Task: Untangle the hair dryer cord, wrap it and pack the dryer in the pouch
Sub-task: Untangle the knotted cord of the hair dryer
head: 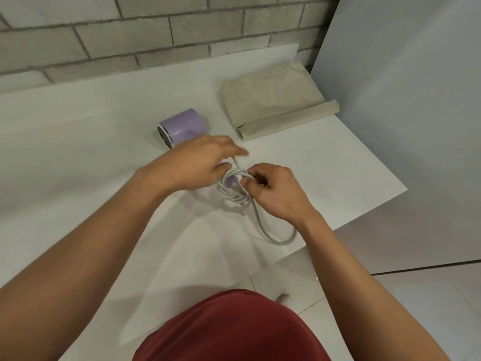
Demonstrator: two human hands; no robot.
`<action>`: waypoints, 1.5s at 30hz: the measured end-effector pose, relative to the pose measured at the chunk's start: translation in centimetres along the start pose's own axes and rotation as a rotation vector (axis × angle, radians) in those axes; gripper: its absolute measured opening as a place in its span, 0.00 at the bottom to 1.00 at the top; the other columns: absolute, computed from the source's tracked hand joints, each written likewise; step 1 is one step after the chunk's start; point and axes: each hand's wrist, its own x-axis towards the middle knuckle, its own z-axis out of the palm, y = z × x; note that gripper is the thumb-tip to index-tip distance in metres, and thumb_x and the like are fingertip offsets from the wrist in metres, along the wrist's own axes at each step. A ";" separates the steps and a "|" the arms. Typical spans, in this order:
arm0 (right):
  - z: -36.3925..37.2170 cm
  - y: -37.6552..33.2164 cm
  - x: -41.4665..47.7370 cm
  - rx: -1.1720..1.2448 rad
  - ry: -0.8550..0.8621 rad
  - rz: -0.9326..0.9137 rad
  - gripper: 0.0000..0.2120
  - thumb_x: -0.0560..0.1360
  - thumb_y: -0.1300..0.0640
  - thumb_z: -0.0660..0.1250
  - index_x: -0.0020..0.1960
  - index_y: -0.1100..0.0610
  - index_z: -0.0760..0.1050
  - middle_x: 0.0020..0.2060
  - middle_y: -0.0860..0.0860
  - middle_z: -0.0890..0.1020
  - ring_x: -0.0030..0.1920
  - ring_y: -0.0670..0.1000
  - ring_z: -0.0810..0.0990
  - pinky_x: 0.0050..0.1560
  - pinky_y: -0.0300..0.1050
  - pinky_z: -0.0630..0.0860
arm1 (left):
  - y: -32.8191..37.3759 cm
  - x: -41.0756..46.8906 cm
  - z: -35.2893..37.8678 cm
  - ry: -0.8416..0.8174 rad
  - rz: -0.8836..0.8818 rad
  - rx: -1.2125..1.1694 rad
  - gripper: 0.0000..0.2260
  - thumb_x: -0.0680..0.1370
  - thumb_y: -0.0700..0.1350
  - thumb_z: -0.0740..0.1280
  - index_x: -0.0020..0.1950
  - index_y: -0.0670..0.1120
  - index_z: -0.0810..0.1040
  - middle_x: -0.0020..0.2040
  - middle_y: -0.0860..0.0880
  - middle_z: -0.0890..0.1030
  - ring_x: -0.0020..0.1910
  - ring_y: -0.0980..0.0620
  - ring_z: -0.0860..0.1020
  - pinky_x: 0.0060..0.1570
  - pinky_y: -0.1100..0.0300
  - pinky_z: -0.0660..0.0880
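Several soft, springy cord [234, 198] loops around dryer [182, 126] handle, pinched at three o'clock by right hand [270, 190]; left hand [192, 165] blurred, grip unclear. Probably light; best gripped across loops.

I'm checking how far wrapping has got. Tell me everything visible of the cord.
The cord is pale grey, round and rubbery-looking. Several loops form a coil on the white counter, seemingly around the handle of the lilac hair dryer. The right hand pinches the coil's right side; the blurred left hand is over its left side. A loose tail curves toward the person, then under the right wrist. No plug shows.
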 end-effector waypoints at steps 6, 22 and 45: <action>-0.5 -0.3 0.7 -0.034 0.021 -0.024 0.07 0.79 0.53 0.69 0.46 0.52 0.84 0.38 0.47 0.82 0.38 0.47 0.77 0.42 0.45 0.75 | 0.9 0.8 -2.1 -0.108 0.002 0.357 0.13 0.85 0.56 0.58 0.58 0.57 0.82 0.51 0.55 0.82 0.51 0.48 0.80 0.42 0.52 0.74; -2.0 2.4 1.4 0.201 -0.088 0.098 0.17 0.80 0.50 0.71 0.69 0.45 0.79 0.42 0.46 0.82 0.45 0.46 0.82 0.58 0.47 0.79 | 2.6 0.9 -0.4 0.555 -0.358 -0.214 0.09 0.85 0.50 0.60 0.53 0.49 0.78 0.41 0.54 0.84 0.40 0.52 0.81 0.48 0.49 0.78; -0.4 3.6 0.6 0.296 0.033 0.007 0.09 0.82 0.55 0.69 0.60 0.50 0.83 0.50 0.45 0.88 0.52 0.47 0.86 0.59 0.54 0.82 | 1.1 0.8 -1.1 0.293 -0.504 -0.343 0.11 0.85 0.41 0.57 0.60 0.45 0.79 0.43 0.46 0.83 0.29 0.55 0.82 0.33 0.64 0.78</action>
